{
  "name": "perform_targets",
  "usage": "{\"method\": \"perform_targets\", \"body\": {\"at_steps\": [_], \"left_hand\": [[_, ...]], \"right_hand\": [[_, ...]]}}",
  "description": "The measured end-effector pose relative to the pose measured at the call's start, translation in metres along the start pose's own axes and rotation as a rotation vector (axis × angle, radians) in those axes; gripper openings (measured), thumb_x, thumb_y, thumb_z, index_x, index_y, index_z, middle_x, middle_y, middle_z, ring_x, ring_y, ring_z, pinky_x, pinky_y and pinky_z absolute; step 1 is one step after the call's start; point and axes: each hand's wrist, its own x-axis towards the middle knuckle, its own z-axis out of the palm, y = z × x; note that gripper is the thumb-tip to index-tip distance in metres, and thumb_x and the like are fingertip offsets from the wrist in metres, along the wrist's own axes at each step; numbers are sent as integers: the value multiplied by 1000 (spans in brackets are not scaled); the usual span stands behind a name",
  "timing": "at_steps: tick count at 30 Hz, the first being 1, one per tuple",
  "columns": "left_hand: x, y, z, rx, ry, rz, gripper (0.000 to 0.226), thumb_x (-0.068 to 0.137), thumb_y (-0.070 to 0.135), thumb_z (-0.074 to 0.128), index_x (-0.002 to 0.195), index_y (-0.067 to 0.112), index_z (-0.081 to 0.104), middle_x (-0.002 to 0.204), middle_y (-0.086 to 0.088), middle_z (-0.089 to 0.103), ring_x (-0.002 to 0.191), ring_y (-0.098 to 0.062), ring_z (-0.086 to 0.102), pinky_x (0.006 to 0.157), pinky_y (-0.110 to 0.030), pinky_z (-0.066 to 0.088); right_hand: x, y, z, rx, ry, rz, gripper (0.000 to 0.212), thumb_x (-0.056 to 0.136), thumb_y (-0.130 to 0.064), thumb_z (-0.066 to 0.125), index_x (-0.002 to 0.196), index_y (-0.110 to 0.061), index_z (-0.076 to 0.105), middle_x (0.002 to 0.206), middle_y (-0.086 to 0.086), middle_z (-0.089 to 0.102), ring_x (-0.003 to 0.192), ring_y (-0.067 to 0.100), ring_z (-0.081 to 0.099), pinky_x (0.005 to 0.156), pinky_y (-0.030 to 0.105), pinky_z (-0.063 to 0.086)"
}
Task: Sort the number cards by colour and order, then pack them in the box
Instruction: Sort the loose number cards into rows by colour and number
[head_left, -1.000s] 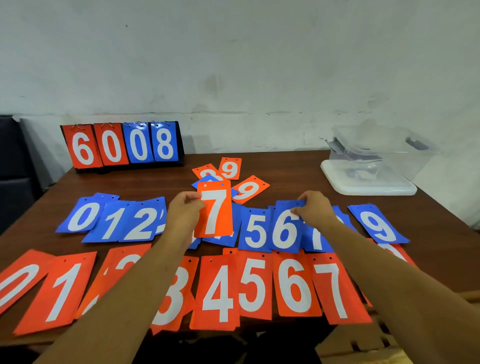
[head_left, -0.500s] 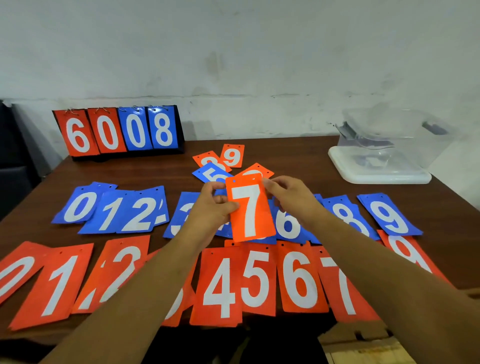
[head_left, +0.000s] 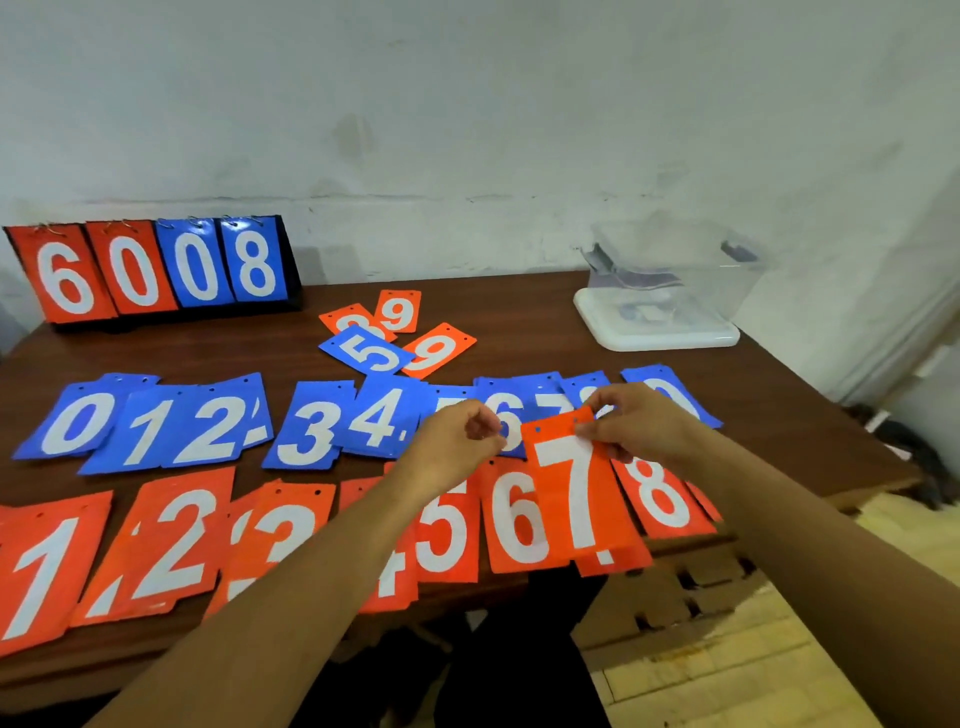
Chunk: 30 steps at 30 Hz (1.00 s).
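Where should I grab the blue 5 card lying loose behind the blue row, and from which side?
Take the blue 5 card by its left corner, coming from the left. That end lies on bare table, while its right end overlaps an orange 9 card and its far edge covers another orange card. It lies flat, so probably slide or lift an edge first.

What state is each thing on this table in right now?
Orange 7 card: pinched at its top by the right hand.
Left hand: loosely curled, holding nothing.
Clear box: open, standing on its lid.
Scoreboard: upright, showing 6008.
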Motion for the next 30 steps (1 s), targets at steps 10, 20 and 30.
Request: {"method": "perform_targets", "body": {"at_steps": [10, 20, 30], "left_hand": [[14, -22, -8, 117, 209, 72, 9, 91, 15, 64, 98, 21, 62, 99, 7, 60, 95, -8, 56, 67, -10, 39], [66, -69, -88, 278, 363, -42, 15, 88, 9, 62, 103, 7, 62, 104, -9, 64, 93, -25, 61, 79, -36, 50], [139, -115, -137, 371, 407, -198, 24, 87, 20, 66, 106, 10, 57, 114, -15, 57, 94, -24, 54, 75, -35, 45]], "right_hand": [[-9, 57, 27, -537, 168, 56, 20, 89, -25, 66, 106, -15, 61, 109, 5, 60, 91, 14, 56, 76, 24, 47], [59, -12, 54, -543, 270, -190, 41, 91, -37, 60, 124, -12, 56, 123, 9, 51, 109, 26, 54, 91, 41, 49], [172, -67, 110, -522, 185, -172, 38, 90, -37, 60, 118, -14, 53, 120, 9, 53, 107, 25, 55, 93, 44, 51]]}}
